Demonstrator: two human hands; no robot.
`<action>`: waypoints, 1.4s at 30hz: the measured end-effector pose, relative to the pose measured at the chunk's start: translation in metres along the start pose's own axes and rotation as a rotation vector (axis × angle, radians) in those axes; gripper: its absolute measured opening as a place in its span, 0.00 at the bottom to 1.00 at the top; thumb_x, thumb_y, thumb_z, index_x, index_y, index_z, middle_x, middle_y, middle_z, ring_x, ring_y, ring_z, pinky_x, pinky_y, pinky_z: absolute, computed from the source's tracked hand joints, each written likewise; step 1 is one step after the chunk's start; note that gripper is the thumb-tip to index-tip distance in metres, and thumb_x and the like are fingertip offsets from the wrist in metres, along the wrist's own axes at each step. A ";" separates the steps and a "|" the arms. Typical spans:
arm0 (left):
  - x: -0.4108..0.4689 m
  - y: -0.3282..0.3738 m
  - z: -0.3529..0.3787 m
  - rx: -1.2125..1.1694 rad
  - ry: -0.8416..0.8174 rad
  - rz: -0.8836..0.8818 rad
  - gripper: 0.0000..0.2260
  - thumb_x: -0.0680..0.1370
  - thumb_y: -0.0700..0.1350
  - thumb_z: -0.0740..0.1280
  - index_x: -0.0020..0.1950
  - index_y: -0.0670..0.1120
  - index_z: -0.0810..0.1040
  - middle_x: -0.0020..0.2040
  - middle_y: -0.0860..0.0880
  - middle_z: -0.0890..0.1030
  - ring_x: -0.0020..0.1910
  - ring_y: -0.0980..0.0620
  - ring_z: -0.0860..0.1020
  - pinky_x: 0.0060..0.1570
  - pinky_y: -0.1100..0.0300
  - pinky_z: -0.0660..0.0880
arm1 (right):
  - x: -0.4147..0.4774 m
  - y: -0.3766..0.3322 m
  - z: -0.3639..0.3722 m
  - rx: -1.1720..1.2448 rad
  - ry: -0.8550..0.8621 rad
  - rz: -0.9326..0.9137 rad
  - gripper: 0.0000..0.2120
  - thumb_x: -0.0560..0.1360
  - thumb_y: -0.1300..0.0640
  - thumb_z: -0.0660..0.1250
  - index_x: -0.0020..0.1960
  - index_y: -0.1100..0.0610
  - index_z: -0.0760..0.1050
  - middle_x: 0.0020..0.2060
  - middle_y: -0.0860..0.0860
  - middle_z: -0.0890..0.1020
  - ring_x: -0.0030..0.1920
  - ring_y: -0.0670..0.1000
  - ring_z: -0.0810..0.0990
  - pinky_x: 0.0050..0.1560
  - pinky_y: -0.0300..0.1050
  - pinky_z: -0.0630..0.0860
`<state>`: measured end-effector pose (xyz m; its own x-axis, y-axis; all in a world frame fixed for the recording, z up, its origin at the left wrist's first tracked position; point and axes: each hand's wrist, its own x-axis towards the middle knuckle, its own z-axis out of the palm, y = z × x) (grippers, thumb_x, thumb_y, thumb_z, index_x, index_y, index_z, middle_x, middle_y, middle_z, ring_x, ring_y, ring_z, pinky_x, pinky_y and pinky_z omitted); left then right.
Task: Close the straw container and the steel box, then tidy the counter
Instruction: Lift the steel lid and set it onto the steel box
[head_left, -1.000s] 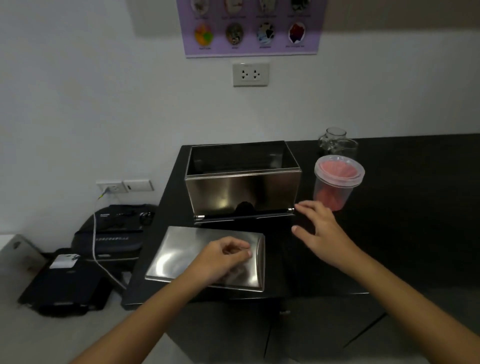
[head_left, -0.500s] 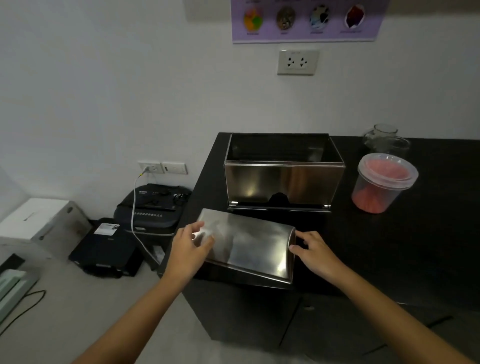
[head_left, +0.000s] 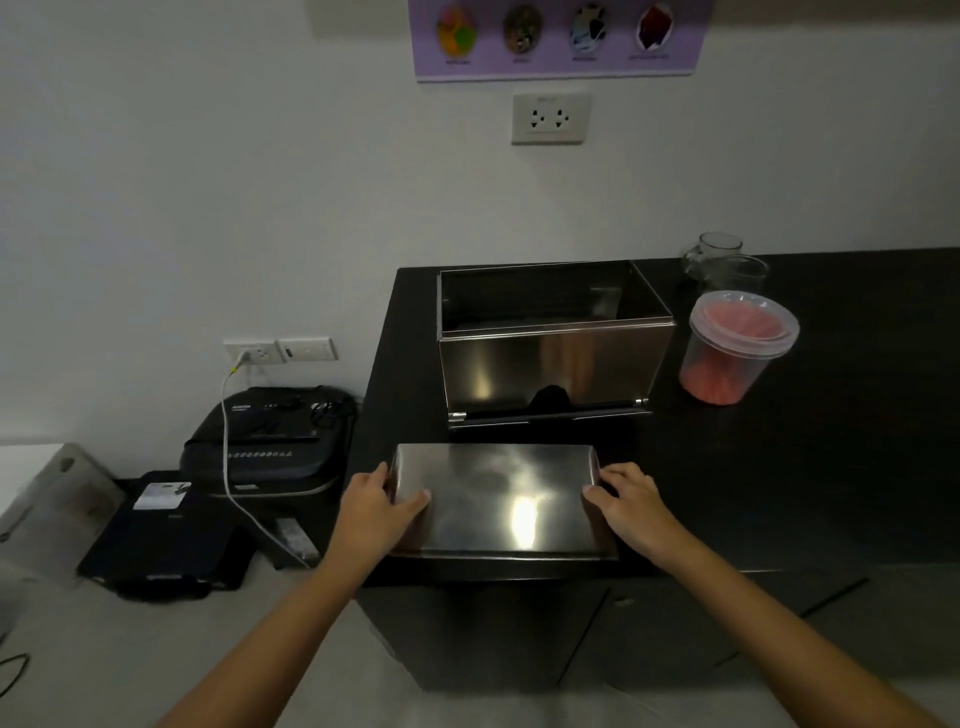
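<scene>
The steel box (head_left: 550, 364) stands open-topped on the black counter (head_left: 831, 467). Its flat steel lid (head_left: 498, 501) is in front of it near the counter's front edge, held level. My left hand (head_left: 376, 506) grips the lid's left end and my right hand (head_left: 631, 506) grips its right end. To the right of the box stands the clear plastic straw container (head_left: 735, 348) with red straws inside and its lid on top.
Two glass jars (head_left: 719, 262) stand behind the straw container by the wall. Left of the counter, on the floor, sit a black shredder (head_left: 270, 441) with a white cable, a black flat device (head_left: 161, 535) and a white box (head_left: 47, 493).
My right hand came from near the box to the lid's right end. My left hand shifted to its left end. The lid, tilted half a second ago, is now square and level.
</scene>
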<state>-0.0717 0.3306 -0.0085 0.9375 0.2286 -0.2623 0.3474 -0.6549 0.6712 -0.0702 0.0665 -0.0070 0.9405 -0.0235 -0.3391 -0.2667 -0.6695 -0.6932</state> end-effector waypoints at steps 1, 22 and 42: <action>-0.002 0.001 0.002 0.008 -0.016 0.006 0.27 0.73 0.51 0.69 0.67 0.39 0.69 0.63 0.39 0.70 0.61 0.43 0.72 0.62 0.55 0.68 | 0.000 -0.002 0.001 0.019 0.014 0.018 0.23 0.78 0.53 0.57 0.70 0.64 0.63 0.67 0.53 0.63 0.68 0.53 0.60 0.66 0.46 0.61; -0.011 0.012 0.020 0.021 -0.050 0.021 0.30 0.69 0.57 0.70 0.65 0.41 0.71 0.62 0.41 0.70 0.61 0.45 0.70 0.61 0.53 0.71 | -0.005 0.006 -0.015 0.182 0.123 0.176 0.24 0.74 0.55 0.65 0.68 0.63 0.66 0.68 0.58 0.61 0.68 0.59 0.63 0.66 0.52 0.68; -0.021 0.033 0.037 -0.072 -0.029 -0.111 0.33 0.70 0.54 0.71 0.68 0.40 0.64 0.67 0.40 0.63 0.67 0.40 0.63 0.65 0.48 0.67 | -0.002 0.020 -0.020 0.339 0.181 0.150 0.16 0.76 0.60 0.60 0.62 0.59 0.72 0.59 0.61 0.74 0.58 0.61 0.73 0.56 0.60 0.75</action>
<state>-0.0800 0.2770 -0.0067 0.8928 0.2750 -0.3567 0.4501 -0.5732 0.6847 -0.0735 0.0380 -0.0072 0.8997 -0.2526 -0.3559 -0.4294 -0.3667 -0.8253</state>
